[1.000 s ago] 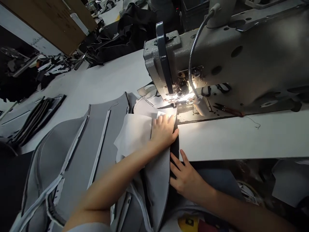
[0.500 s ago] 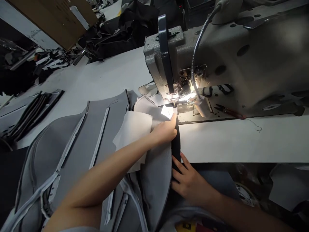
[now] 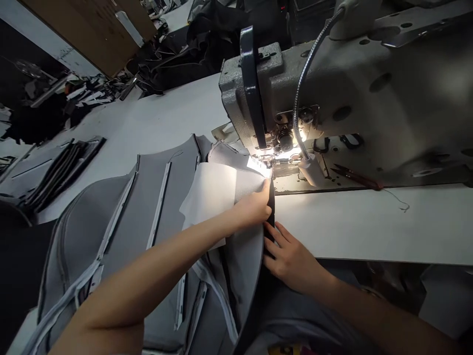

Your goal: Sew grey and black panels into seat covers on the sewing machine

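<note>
Heaps of black material (image 3: 192, 59) and a cardboard sheet (image 3: 84, 24) fill the background of a sewing workroom, where an industrial sewing machine (image 3: 295, 84) stands at a white tabletop (image 3: 369, 231), its needle area lit beneath a gooseneck lamp (image 3: 305, 93). A seated worker's two hands sit just apart at the front of the machine. The left hand (image 3: 251, 207) rests on layered material close to the presser foot (image 3: 268, 160), though whether it grips cannot be told; the right hand (image 3: 291, 254) lies open, fingers spread, beside a dark edge strip (image 3: 271, 207) just below. Gray fabric panels (image 3: 158, 217) trimmed with white strips spread across the worker's lap and the tabletop, one end reaching the presser foot under a white sheet (image 3: 209, 195) with a small white label (image 3: 256, 166) near the needle. Thread snips (image 3: 354, 176) lie on the machine bed to the right.
</note>
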`<state>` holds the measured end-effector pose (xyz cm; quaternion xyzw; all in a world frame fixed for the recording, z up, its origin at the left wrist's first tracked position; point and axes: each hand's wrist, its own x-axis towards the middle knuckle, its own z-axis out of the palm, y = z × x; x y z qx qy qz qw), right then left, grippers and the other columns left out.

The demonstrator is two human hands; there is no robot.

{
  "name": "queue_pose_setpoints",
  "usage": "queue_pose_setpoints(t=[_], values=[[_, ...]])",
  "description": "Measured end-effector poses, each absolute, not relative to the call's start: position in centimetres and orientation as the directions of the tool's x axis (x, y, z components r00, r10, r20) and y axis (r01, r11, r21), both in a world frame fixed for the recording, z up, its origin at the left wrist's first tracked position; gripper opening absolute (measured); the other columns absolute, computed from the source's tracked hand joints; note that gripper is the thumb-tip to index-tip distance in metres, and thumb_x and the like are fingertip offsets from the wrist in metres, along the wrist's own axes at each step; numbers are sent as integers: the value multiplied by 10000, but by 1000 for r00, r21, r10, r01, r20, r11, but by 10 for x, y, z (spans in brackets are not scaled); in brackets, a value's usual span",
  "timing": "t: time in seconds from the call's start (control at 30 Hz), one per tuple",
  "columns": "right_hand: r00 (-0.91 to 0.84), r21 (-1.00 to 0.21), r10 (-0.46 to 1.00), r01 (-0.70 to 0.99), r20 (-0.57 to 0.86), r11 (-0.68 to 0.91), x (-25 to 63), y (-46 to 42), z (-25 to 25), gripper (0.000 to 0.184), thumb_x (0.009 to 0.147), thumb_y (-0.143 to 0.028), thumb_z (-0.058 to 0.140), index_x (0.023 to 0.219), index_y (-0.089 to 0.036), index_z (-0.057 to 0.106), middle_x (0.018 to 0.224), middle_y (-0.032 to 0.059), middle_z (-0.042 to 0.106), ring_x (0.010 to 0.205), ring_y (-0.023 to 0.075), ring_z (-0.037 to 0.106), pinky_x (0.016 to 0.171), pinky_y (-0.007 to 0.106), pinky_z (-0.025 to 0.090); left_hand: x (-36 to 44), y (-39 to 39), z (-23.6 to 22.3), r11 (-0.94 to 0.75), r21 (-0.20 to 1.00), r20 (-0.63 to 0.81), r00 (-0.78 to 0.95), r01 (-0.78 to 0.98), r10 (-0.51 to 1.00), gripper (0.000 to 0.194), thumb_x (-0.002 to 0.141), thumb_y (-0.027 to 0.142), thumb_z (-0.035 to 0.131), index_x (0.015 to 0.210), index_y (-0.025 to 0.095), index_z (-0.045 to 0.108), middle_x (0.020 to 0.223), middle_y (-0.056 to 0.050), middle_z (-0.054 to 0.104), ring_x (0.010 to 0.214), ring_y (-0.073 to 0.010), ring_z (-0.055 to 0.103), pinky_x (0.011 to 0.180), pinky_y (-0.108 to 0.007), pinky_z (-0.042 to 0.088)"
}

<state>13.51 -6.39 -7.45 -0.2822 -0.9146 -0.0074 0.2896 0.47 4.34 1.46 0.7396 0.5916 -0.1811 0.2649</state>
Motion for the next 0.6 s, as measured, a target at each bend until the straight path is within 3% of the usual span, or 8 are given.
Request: queue_pose_setpoints(t=[0.17, 0.33, 0.5, 0.6], values=[[-659, -138, 519, 539, 545, 831, 133, -56, -73, 124, 834, -115, 612, 843, -155, 729, 1072, 144, 675, 1253, 344, 531, 1032, 488, 488, 12, 56, 12, -173, 255, -514, 285, 951, 809, 822, 789, 123, 388, 1542, 36, 70, 1089, -183, 694, 974, -283, 662, 723, -294, 481], [-707, -122, 516, 530, 483, 839, 136, -33, -72, 153, 822, -75, 610, 826, -160, 737, 995, 104, 681, 1219, 330, 550, 1074, 466, 467, 17, 68, 2, -140, 230, -457, 234, 963, 858, 758, 787, 99, 394, 1519, 39, 207, 1158, -177, 678, 1031, -272, 649, 783, -298, 494], [-719, -104, 539, 555, 439, 826, 134, -17, -78, 280, 843, -27, 506, 924, -181, 726, 945, 57, 683, 1140, 229, 584, 1162, 386, 384, 16, 72, -10, -214, 275, -287, 293, 937, 912, 576, 848, 62, 352, 1418, 50, 435, 1231, -186, 643, 1134, -256, 609, 962, -328, 474], [-696, -155, 542, 539, 471, 828, 134, -10, -75, 234, 806, -54, 529, 831, -187, 720, 845, 49, 685, 1075, 235, 598, 1108, 362, 448, 17, 78, -22, -253, 356, -172, 329, 900, 929, 496, 885, 85, 355, 1352, 59, 518, 1243, -184, 636, 1165, -266, 593, 1026, -370, 450]])
